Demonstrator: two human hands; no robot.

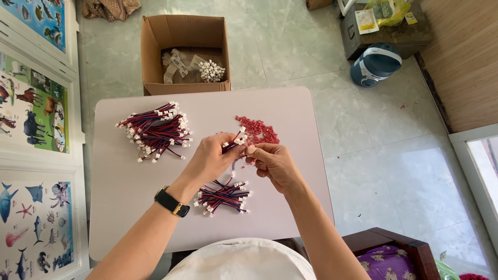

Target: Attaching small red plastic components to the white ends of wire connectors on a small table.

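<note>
Head view: on our pale table (pixel 119 218), a big far-left wire heap (pixel 155 130), a small near bundle (pixel 223 197), red caps (pixel 258 130) far. Left hand (pixel 210 158) and right hand (pixel 272 162) pinch one short wire lead (pixel 234 141) between them. We judge plenty left.

Both forearms reaching forward, left hand (pixel 210 158) and right hand (pixel 274 163) close together, fingers pinched
</note>
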